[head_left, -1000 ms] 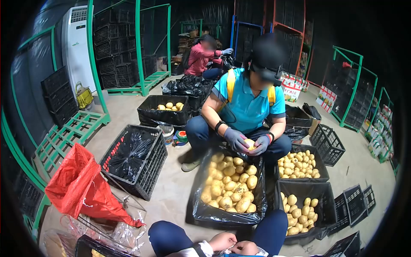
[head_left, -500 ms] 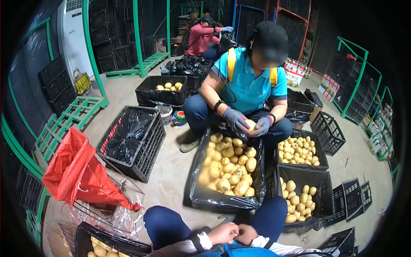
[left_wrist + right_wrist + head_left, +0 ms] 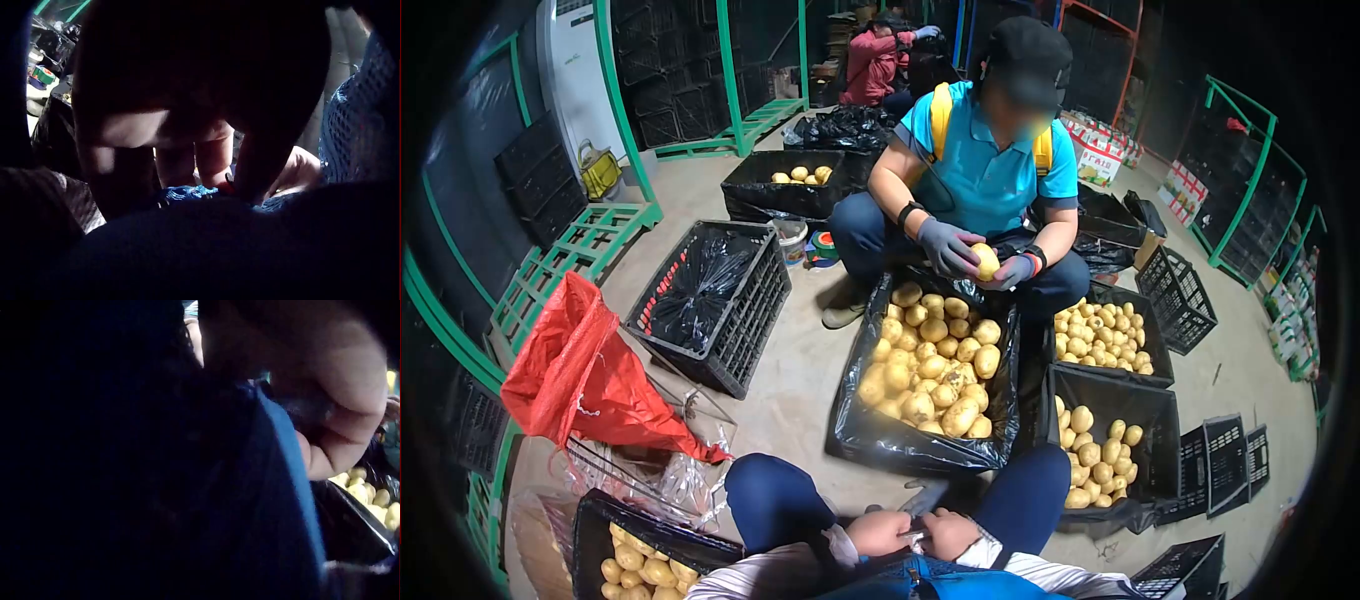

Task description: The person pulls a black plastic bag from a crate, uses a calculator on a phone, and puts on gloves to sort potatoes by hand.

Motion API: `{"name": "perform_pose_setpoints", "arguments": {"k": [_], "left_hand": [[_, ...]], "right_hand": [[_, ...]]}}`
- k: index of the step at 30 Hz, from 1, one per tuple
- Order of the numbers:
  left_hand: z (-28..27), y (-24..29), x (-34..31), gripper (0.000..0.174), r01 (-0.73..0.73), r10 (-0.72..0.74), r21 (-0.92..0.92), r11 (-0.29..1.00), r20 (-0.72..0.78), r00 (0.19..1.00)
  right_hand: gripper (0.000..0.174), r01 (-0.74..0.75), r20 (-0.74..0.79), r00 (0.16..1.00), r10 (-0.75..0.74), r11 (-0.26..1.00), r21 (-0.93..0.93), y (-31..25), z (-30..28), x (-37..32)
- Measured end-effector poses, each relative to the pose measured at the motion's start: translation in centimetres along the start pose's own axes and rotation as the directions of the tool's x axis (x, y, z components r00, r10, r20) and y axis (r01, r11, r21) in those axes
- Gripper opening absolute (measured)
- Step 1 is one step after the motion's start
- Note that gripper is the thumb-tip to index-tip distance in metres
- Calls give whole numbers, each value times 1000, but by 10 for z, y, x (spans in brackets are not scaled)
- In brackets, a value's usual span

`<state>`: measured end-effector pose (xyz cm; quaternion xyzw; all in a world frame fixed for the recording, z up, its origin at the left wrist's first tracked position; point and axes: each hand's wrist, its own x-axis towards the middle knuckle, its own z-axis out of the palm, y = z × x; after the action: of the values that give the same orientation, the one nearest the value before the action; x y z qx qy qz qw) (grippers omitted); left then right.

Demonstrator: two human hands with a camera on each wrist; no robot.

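Note:
In the head view, my left hand point(image 3: 878, 533) and right hand point(image 3: 949, 535) are close together over my lap, fingers curled at the front of a blue vest point(image 3: 915, 578). The left wrist view shows the left hand's fingers point(image 3: 212, 153) bent down onto blue mesh cloth point(image 3: 190, 192), mostly in shadow. In the right wrist view the right fingers point(image 3: 347, 440) curl beside the vest's blue edge point(image 3: 290, 456). A small greyish piece shows between both hands; I cannot tell what it is. A crate of potatoes point(image 3: 840, 445) lined with black plastic stands just beyond my knees.
A person in a blue shirt point(image 3: 1000, 165) squats opposite, holding a potato point(image 3: 985, 262) in gloved hands. More potato crates stand at right point(image 3: 1175, 450) and lower left point(image 3: 590, 540). A red sack point(image 3: 585, 370) and a black crate point(image 3: 740, 345) are at left. Another person point(image 3: 870, 68) sits behind.
My hands have moved forward from my body and slightly apart, still at the vest's front. The view has tilted down. The person opposite still handles a potato.

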<state>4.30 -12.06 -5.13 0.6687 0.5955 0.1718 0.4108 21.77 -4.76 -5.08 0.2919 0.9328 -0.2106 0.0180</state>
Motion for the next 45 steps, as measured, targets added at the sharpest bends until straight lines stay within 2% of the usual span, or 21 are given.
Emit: {"name": "perform_pose_setpoints", "arguments": {"k": [5,7,9,10,11,13,16,19,21,23,25,31,33,34,35,36,37,39,41,43,45], "left_hand": [[26,-17,6,22,-64,54,-167,984,-64,996],[15,-5,-7,21,-80,73,-143,986,-53,996],[17,-23,-14,22,-209,204,-192,959,-43,978],[9,-20,-18,24,-186,196,-213,959,31,980],[1,-16,-23,26,4,45,-224,975,212,976],[3,-23,-25,31,-14,56,-141,990,301,952],[-6,-15,-31,39,-7,5,3,1000,419,908],[-8,-18,-41,45,-168,210,-174,970,264,941],[-9,-20,-41,43,-116,155,-143,983,303,940],[-10,-17,-44,42,-56,92,-116,992,335,938],[-7,-18,-41,40,-41,92,-162,986,322,942],[2,-21,-41,29,-125,157,-180,976,172,973],[13,-23,-41,23,-224,238,-227,948,33,971],[18,-20,-45,21,-193,195,-166,967,-8,981],[7,-6,-45,20,-117,130,-209,971,49,990],[39,-6,-60,19,-127,152,-223,966,95,984],[28,-28,-43,19,-215,221,-262,941,-5,975],[15,-14,-45,20,-240,237,-139,961,-37,971],[5,-5,-52,17,-169,152,-196,966,-98,983],[0,-7,-58,14,-135,118,-217,967,-90,989],[0,-6,-60,14,-146,121,-255,956,-108,987]], "right_hand": [[33,0,10,1000,1,993,-115,13,11,-7],[34,-100,64,993,99,995,24,23,11,-17],[40,-69,219,976,8,960,270,42,2,-24],[40,-80,169,985,17,926,369,43,-5,-30],[39,-88,120,992,36,880,467,41,-13,-38],[41,-99,137,990,38,876,473,38,-24,-48],[41,-179,307,939,157,983,45,34,-25,-58],[34,-125,276,954,118,992,9,24,-35,-62],[26,-82,199,977,81,997,-3,17,-40,-63],[22,209,55,974,-219,966,152,9,-44,-55],[18,296,217,895,-390,883,365,12,-31,-35],[26,225,348,869,-352,907,355,3,7,-30],[29,291,208,839,-502,738,609,19,41,-29],[29,51,473,813,-338,852,521,27,63,-29],[28,180,461,776,-431,851,492,24,49,-27],[26,-46,326,907,-267,706,707,24,97,-68],[26,198,550,710,-441,873,446,8,23,-20],[29,227,581,660,-475,864,449,21,49,-22],[29,101,474,828,-301,910,402,1,12,-32],[25,81,442,803,-400,808,583,4,-32,-30],[13,-58,301,943,-139,825,562,-4,-56,-33]]}}
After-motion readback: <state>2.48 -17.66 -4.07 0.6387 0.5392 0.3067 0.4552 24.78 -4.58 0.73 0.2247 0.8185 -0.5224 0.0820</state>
